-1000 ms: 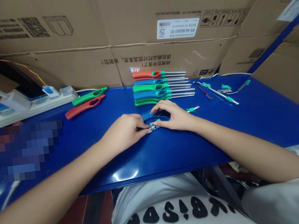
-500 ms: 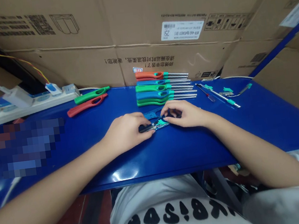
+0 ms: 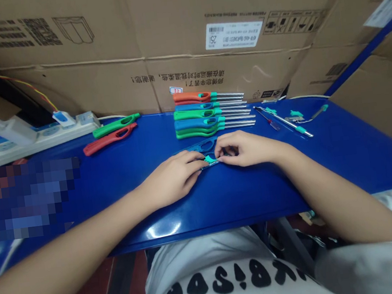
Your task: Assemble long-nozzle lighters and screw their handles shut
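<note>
My left hand (image 3: 173, 178) is closed over the left end of an open lighter mechanism, thumb below and fingers above. Between the hands shows its teal trigger (image 3: 210, 159), with a thin shiny strip under it. The fingers of my right hand (image 3: 244, 148) pinch at the mechanism's right end; what lies inside that curled grip is partly hidden. Just behind both hands, a blue lighter handle shell (image 3: 196, 147) lies on the table, partly covered by my fingers.
Several long-necked lighters (image 3: 195, 113) lie stacked behind my hands. Green (image 3: 116, 125) and red (image 3: 109, 140) handle shells lie to the left, near a white power strip (image 3: 50, 136). A metal tube (image 3: 289, 123), a small screwdriver (image 3: 272, 124) and loose parts lie right. Cardboard (image 3: 102, 82) stands behind.
My left hand has slid over more of the mechanism, covering the dark part that showed before. My right fingertips have drawn together beside the trigger. The view has shifted slightly.
</note>
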### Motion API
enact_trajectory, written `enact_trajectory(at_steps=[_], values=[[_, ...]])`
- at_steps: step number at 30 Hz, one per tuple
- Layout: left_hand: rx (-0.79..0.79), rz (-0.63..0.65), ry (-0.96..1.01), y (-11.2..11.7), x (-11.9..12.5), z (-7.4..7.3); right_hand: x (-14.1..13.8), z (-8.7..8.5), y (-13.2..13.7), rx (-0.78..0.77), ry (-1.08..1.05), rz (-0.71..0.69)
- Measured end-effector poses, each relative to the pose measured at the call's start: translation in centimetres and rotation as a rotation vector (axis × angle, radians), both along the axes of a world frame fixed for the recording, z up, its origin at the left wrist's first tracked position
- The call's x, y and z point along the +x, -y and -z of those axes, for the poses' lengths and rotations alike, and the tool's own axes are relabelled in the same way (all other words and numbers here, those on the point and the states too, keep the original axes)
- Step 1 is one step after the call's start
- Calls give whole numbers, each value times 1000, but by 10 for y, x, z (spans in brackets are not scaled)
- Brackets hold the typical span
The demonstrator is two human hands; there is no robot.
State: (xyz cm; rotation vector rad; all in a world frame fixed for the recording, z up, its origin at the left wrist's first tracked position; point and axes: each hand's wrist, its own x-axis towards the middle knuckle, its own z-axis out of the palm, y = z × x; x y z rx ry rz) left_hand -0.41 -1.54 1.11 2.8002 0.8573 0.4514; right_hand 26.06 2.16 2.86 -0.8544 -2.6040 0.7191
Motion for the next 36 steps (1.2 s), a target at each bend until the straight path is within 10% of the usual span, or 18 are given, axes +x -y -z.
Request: enact_trajectory(at_steps=[19,29,36], values=[[58,135,3,-18,-11,2,2,-6,3,-46,50,11],[77,98,-5,-15,-11,4,1,21,-14,337,12,119],[109,53,158,-20,-14,-7,-4,12,-9,120,-230,309]])
